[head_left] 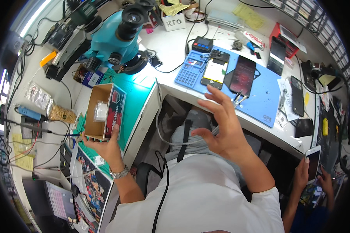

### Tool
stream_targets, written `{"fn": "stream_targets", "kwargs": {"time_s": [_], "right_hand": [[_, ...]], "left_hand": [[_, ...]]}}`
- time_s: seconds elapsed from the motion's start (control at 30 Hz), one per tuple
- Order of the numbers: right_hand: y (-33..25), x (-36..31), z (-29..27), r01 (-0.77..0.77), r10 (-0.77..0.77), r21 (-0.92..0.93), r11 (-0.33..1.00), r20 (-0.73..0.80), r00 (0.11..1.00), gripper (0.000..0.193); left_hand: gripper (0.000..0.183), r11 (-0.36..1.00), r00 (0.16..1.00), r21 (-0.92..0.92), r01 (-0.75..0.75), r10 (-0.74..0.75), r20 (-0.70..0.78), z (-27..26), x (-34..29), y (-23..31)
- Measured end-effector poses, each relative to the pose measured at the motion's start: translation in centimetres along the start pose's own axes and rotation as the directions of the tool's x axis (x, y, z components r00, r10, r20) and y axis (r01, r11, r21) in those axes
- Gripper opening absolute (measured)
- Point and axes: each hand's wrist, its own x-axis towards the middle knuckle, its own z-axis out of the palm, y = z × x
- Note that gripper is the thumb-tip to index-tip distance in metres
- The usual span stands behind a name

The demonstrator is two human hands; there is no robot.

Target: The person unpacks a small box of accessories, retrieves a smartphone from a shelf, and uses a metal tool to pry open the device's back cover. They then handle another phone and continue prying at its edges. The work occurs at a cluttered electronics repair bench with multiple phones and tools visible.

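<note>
My left hand [107, 148] grips the near end of an open cardboard box [92, 103], thumb on its red printed side and fingers at the brown wall. The box is tilted so its inside shows, with a small clear plastic bag [100, 111] in it. It rests on or just above a green mat [138, 101]; I cannot tell which. My right hand [226, 134] hangs in the air with fingers spread, holding nothing. Beyond it, an opened phone [216, 72] and a phone with a dark red screen [243, 75] lie on a blue work mat [260, 110].
A teal microscope [116, 37] stands behind the box. Left of it lie a bag of beige pieces [61, 114] and several cables. Tweezers [241, 100] lie near the blue mat's front edge. At lower right, another person's hands hold a white phone [313, 161].
</note>
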Motion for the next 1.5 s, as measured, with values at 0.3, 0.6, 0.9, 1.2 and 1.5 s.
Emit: {"fn": "stream_targets", "kwargs": {"time_s": [0.3,0.6,0.9,1.2,1.5], "right_hand": [[0.3,-0.3,0.1,-0.009,0.009,0.015,1.0,-0.014,1.0,0.076],[3.2,-2.3,-1.9,-0.048,0.042,-0.031,0.998,-0.184,0.982,0.06],[8.7,-3.2,-6.6,-0.099,-0.069,-0.347,0.933,-0.441,0.895,0.032],[10.3,-5.0,-6.9,-0.158,-0.059,-0.496,0.854,-0.393,0.918,0.029],[10.9,-5.7,-6.8,-0.203,-0.065,-0.498,0.843,-0.469,0.881,0.025]], "left_hand": [[0.138,0.995,0.999,0.09,-0.03,0.026,0.044,2.5,0.3,-2.1],[0.068,0.815,0.816,0.152,-0.559,0.573,-0.072,5.4,-4.4,-0.9],[0.043,0.734,0.743,0.111,-0.67,0.665,0.083,12.8,-3.4,1.9],[0.038,0.753,0.754,0.044,-0.656,0.655,0.05,13.1,-1.4,0.1],[0.031,0.825,0.88,-0.563,0.051,0.229,0.416,24.9,-4.4,0.5]]}}
